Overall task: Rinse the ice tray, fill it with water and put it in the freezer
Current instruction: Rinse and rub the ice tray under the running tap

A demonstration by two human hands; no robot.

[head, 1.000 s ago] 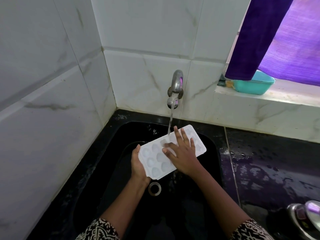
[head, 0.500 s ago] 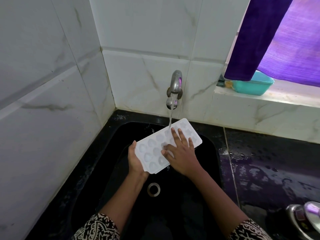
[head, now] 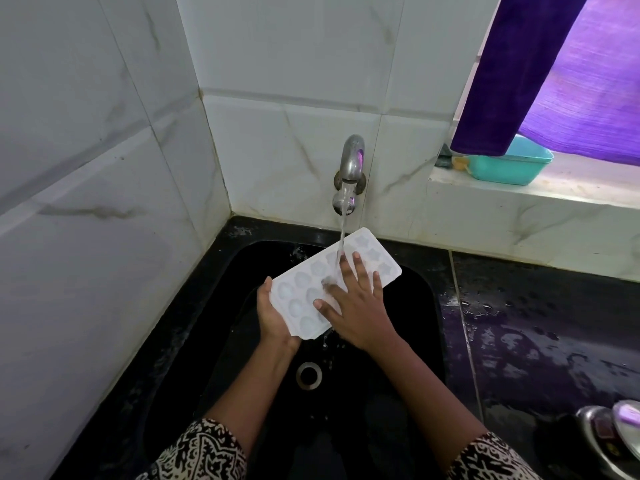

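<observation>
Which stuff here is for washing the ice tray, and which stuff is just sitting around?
For the job: white plastic ice tray, left hand gripping its end, right hand flat on top, silver wall tap running, black sink.

Just sitting there: turquoise plastic tub, purple curtain, steel vessel.

White ice tray (head: 304,296), rounded moulds up, tilted, seemingly wet
</observation>
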